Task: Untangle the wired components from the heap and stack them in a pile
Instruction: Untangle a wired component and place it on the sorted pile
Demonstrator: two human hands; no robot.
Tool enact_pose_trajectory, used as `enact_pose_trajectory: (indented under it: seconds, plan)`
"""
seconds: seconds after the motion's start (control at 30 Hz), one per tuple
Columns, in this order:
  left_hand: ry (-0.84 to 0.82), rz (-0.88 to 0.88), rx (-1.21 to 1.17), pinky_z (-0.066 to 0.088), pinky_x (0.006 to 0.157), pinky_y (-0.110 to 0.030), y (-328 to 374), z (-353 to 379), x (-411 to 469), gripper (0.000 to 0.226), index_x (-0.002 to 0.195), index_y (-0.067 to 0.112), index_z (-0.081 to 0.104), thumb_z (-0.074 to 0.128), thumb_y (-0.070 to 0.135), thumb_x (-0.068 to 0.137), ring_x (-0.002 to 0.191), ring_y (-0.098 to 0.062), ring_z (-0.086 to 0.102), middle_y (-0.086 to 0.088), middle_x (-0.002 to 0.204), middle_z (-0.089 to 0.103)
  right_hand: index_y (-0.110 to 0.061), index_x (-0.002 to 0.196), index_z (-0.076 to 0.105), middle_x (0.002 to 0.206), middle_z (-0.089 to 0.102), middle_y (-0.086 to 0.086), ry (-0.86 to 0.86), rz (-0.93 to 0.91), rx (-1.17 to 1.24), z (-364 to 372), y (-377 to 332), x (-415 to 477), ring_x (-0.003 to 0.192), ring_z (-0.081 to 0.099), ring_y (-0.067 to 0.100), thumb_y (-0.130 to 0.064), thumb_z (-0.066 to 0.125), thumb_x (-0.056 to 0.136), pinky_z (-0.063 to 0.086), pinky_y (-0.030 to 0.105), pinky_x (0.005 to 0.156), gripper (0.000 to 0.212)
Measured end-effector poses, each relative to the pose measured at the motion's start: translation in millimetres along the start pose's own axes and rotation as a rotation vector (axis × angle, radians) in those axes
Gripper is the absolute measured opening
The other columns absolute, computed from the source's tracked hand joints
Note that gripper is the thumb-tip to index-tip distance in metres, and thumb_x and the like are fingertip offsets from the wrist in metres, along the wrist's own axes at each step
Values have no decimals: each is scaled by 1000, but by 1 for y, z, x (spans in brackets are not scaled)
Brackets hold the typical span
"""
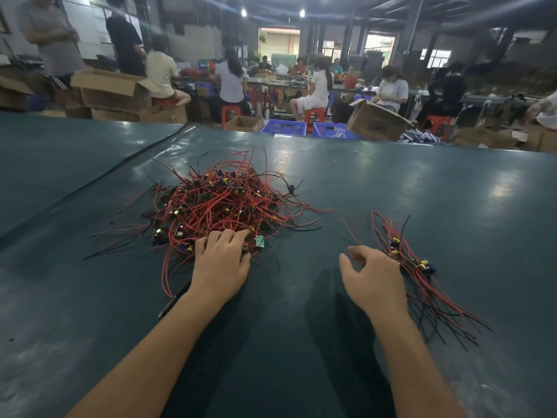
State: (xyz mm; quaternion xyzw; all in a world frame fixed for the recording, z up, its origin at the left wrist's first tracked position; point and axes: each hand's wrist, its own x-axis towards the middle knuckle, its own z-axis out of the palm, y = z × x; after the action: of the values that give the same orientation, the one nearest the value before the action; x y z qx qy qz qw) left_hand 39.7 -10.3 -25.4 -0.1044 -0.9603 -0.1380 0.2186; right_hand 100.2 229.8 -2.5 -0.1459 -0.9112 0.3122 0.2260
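A tangled heap (pixel 217 206) of small circuit components with red and black wires lies on the dark green table (pixel 286 312), left of centre. My left hand (pixel 221 260) rests palm down on the heap's near edge, fingertips on a component beside a small green board (pixel 259 242). To the right lies a sorted pile (pixel 413 267) of components, their wires trailing toward me. My right hand (pixel 372 277) hovers at the pile's left edge, fingers apart and curled, nothing in it.
A dark seam (pixel 90 182) runs diagonally across the table's left part. Beyond the far edge stand cardboard boxes (pixel 376 120), blue crates (pixel 284 127) and red stools, with several people seated at other benches.
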Motion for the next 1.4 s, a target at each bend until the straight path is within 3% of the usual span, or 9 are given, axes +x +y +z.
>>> enact_pose_trajectory:
  seconds: [0.1,0.27,0.37,0.57,0.67,0.77,1.13,1.27,1.4]
  plan:
    - [110,30,-52,24,97,-37,2,-5,1,23,113,24,68,62,32,92,110,-20,54,6,110,63,-16,122,65,120,65,3,90,-13,53,0,-1,0,107,60,21,-29,61,92,47,31,84,33]
    - [298,161,-222,44,86,-42,17,-15,-2,19,101,11,72,74,18,84,99,-28,63,-4,102,69,-16,105,72,91,68,-12,63,-116,388,13,-23,-9,78,62,-5,-21,67,90,40,1,69,17]
    - [332,247,-386,56,80,-39,27,-20,-4,22,107,3,70,71,11,86,100,-26,62,-9,103,66,-21,93,73,78,70,-15,-65,-114,541,24,-36,-18,74,64,-4,-17,67,90,47,7,68,8]
    - [356,489,-594,53,87,-26,42,-23,-11,21,107,1,68,66,11,89,104,-15,59,-9,113,60,-19,83,74,76,74,-3,-312,85,895,27,-54,-29,66,67,7,-26,55,98,49,17,57,25]
    - [323,597,-667,52,90,-24,49,-22,-16,24,108,7,64,67,10,84,109,-14,58,-8,115,58,-18,84,78,84,75,6,-356,168,1032,21,-57,-28,77,69,17,-37,51,98,53,31,66,36]
    - [300,638,-698,53,88,-24,50,-21,-17,32,110,11,61,71,8,80,109,-14,59,-9,116,57,-18,85,78,85,75,7,-326,143,1046,17,-57,-27,80,70,18,-33,56,97,55,36,70,28]
    - [197,443,-948,55,81,-25,56,-18,-20,17,93,5,69,71,1,76,106,-17,62,-4,111,61,-24,91,72,78,75,-6,-256,176,1012,21,-54,-28,68,68,6,-22,66,91,54,24,56,6]
    - [218,319,-1028,58,73,-28,60,-15,-19,6,90,5,70,68,9,86,98,-17,66,-2,106,65,-19,89,69,77,75,-5,-236,199,1018,24,-54,-27,64,70,8,-21,66,92,50,20,46,4]
    - [194,70,-1136,55,68,-22,59,-14,-17,18,93,11,73,63,26,90,79,-14,70,1,87,73,-16,87,68,78,75,-3,-191,244,1031,25,-53,-25,62,70,10,-24,67,91,49,20,45,9]
